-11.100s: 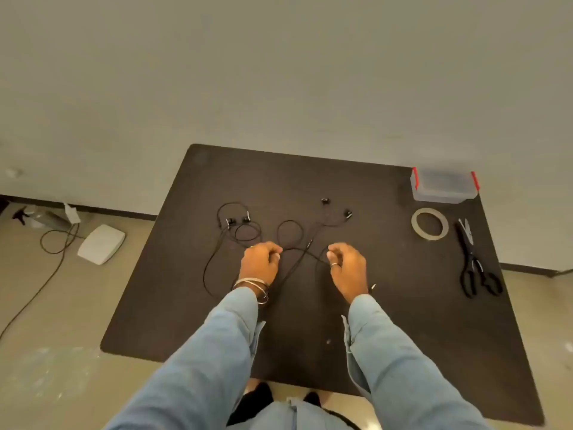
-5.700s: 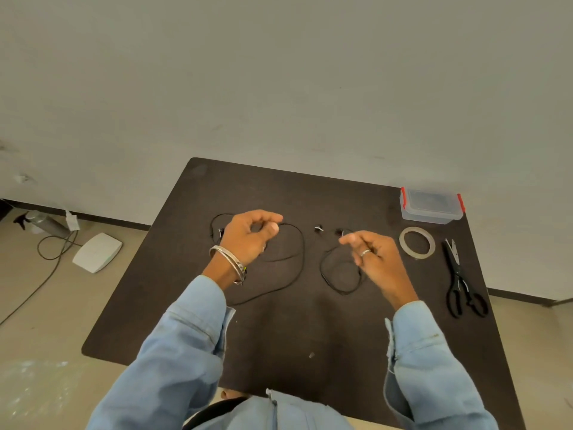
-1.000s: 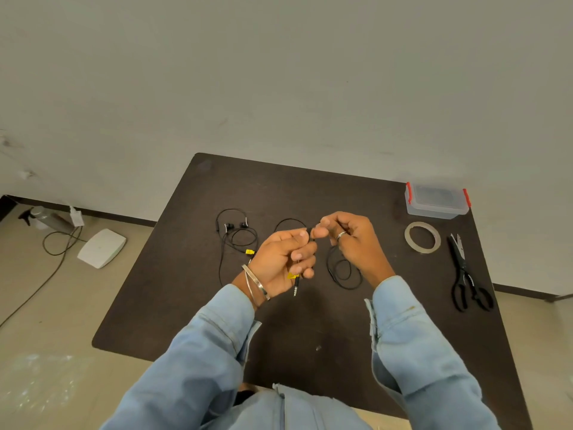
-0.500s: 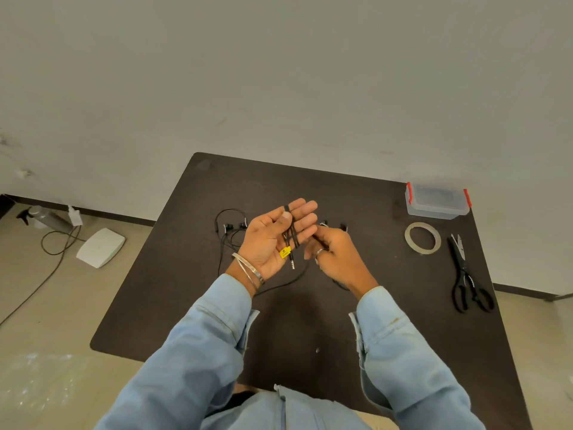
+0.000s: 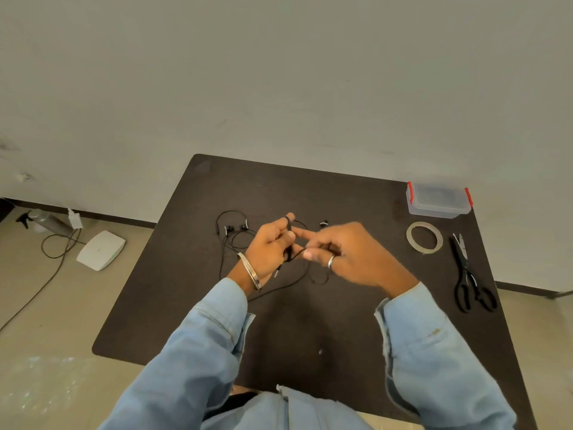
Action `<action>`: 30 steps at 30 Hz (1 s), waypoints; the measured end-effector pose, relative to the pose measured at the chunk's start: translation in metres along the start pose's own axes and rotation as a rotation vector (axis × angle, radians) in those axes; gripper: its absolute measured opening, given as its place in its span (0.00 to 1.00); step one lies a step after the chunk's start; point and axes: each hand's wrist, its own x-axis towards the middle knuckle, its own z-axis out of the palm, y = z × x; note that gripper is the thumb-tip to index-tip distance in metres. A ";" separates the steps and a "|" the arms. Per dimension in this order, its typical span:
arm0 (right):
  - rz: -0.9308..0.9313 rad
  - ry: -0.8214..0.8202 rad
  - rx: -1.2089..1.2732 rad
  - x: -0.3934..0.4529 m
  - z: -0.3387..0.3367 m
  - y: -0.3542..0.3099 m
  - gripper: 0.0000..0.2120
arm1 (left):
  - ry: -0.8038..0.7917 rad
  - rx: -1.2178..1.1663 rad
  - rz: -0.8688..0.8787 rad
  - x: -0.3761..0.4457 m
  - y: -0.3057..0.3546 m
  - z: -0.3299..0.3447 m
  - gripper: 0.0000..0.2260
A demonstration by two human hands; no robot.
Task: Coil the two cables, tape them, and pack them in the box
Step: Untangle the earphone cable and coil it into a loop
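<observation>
Against a plain pale wall, the dark counter (image 5: 192, 305) carries the job. Half a second ago the left hand (image 5: 270, 247) lay flat with loops across its fingers; now it curls round the first cable (image 5: 288, 252), while the right hand (image 5: 347, 259) pinches the strand and winds it on (coiling is mid-way). The second cable (image 5: 231, 232) waits towards the far edge; tape (image 5: 424, 237), scissors (image 5: 471, 274) and box (image 5: 438, 200) sit untouched near the far right corner.

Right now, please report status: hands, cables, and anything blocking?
Left hand wound with first cable, right hand pinching it. Second cable loose on table. Box shut, tape roll untouched. Nothing blocking.
</observation>
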 end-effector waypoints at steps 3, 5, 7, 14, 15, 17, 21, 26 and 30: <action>-0.007 0.116 0.065 0.007 -0.022 0.003 0.04 | -0.221 -0.077 -0.027 -0.008 0.004 0.007 0.14; 0.002 0.171 0.127 0.014 -0.032 0.008 0.05 | -0.351 -0.141 -0.019 -0.012 0.005 0.010 0.12; 0.013 0.229 0.218 0.020 -0.037 0.014 0.06 | -0.412 -0.230 -0.026 -0.015 0.007 0.016 0.16; 0.139 0.372 0.480 0.023 -0.003 0.040 0.06 | -0.243 -0.535 0.023 -0.015 0.021 0.023 0.15; 0.147 0.347 0.467 0.021 0.007 0.041 0.08 | -0.205 -0.567 0.040 -0.014 0.022 0.021 0.15; 0.146 0.281 0.435 0.016 0.026 0.041 0.10 | -0.131 -0.613 0.070 -0.011 0.022 0.018 0.16; 0.151 0.172 0.400 0.002 0.051 0.032 0.09 | -0.013 -0.657 0.103 -0.007 0.021 0.009 0.15; 0.194 0.043 0.325 -0.013 0.055 0.017 0.09 | 0.105 -0.638 0.075 -0.001 0.018 0.000 0.13; 0.096 -0.005 0.179 -0.018 0.046 0.011 0.09 | 0.144 -0.645 0.039 0.001 0.014 -0.003 0.12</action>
